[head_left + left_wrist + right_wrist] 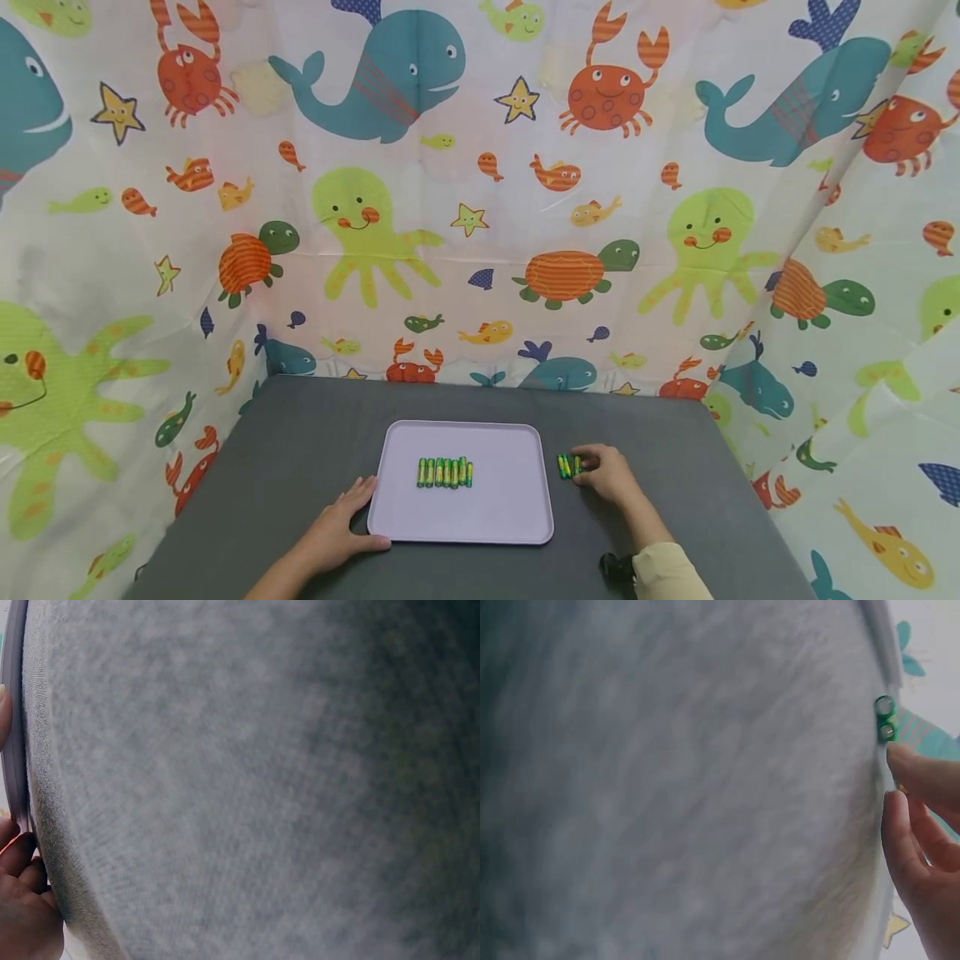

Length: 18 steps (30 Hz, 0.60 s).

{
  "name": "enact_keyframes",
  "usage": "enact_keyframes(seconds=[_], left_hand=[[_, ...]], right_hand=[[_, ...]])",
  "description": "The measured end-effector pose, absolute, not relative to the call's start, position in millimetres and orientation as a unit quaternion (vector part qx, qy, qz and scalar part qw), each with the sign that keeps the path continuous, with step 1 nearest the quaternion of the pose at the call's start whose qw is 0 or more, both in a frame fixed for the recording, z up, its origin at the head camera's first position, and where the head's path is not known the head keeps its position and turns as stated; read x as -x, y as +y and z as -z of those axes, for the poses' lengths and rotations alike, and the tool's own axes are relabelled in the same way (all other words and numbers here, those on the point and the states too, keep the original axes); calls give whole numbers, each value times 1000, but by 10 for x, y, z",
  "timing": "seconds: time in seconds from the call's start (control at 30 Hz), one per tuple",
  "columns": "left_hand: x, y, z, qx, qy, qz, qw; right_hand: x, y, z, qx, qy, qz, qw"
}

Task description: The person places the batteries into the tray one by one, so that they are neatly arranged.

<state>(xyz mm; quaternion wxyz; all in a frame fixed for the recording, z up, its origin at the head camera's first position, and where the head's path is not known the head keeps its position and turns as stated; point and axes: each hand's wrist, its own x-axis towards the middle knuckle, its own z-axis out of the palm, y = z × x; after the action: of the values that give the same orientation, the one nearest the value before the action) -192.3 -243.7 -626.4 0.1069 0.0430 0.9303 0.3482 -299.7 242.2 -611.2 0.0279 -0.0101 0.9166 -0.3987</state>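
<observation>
A row of several green-and-yellow batteries [444,472] lies side by side on a pale lilac tray [480,521]. My left hand [337,521] spreads at the tray's left edge, fingers along the side and thumb by the near corner. In the left wrist view, fingertips [19,855] come right up to the tray's rim [13,772]. Right of the tray, two batteries [564,466] lie together on the table. Beside them my right hand [609,475] pinches another battery [577,465] between thumb and fingers. In the right wrist view, thumb and fingers mostly hide that battery; two green battery ends [886,718] show beyond.
A dark grey cloth [645,425] covers the table. A white curtain [465,333] printed with sea animals hangs behind it and along both sides. Near the right wrist, a black object [617,568] sits by the cream sleeve [667,571].
</observation>
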Motion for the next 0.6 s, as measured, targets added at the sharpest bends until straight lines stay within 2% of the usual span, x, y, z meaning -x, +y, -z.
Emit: enact_keyframes(seconds=[0.27, 0.6], left_hand=[[1928, -2440, 6258, -42, 930, -350, 106], [1930, -2444, 6289, -52, 928, -356, 96]], right_hand=[[2941, 2057, 5912, 50, 895, 442, 14], [2863, 1283, 5925, 126, 875, 466, 44]])
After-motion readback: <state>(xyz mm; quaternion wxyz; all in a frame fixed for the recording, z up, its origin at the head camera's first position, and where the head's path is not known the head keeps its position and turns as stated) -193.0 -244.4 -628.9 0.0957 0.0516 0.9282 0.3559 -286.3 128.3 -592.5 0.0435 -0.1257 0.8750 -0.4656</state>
